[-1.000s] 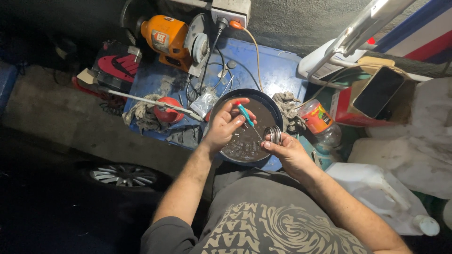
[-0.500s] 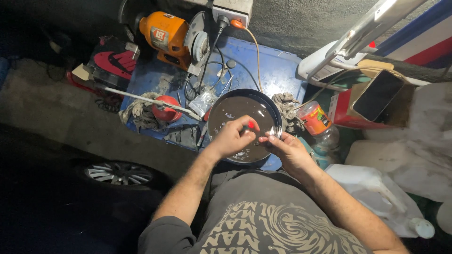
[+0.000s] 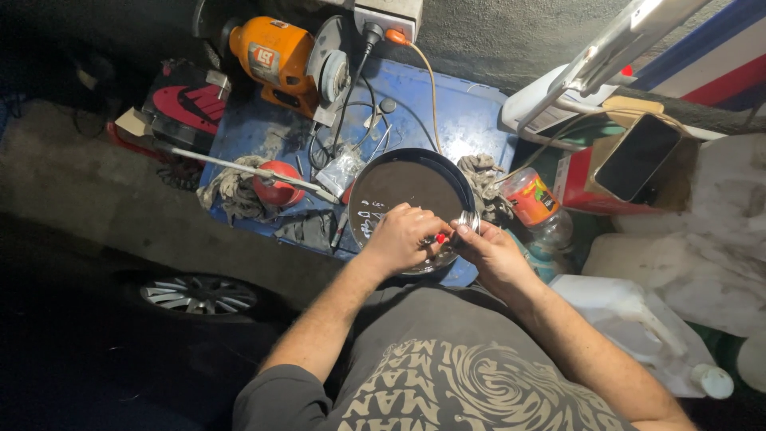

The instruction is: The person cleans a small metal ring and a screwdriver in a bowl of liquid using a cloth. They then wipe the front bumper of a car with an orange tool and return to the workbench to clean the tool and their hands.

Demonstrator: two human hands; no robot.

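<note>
A round dark pan [image 3: 399, 179] of dirty liquid with small metal parts sits on a blue work surface [image 3: 471, 112]. My left hand [image 3: 399, 239] is curled over the pan's near rim, gripping a slim tool of which only a red tip [image 3: 440, 238] shows. My right hand [image 3: 496, 257] pinches a shiny metal ring [image 3: 467, 221] at the pan's right edge. The red tip meets the ring where the two hands touch.
An orange bench grinder [image 3: 279, 60] stands at the back, cabled to a socket box [image 3: 387, 14]. A red-handled tool [image 3: 275, 185] and rags lie left of the pan, an orange-labelled bottle [image 3: 533, 199] to the right. White plastic canisters [image 3: 630, 319] at right; a car wheel [image 3: 199, 295] lower left.
My left hand has come down from above the pan's middle to its near rim, bringing the tool against the ring. The tool's teal shaft is now hidden in my fist.
</note>
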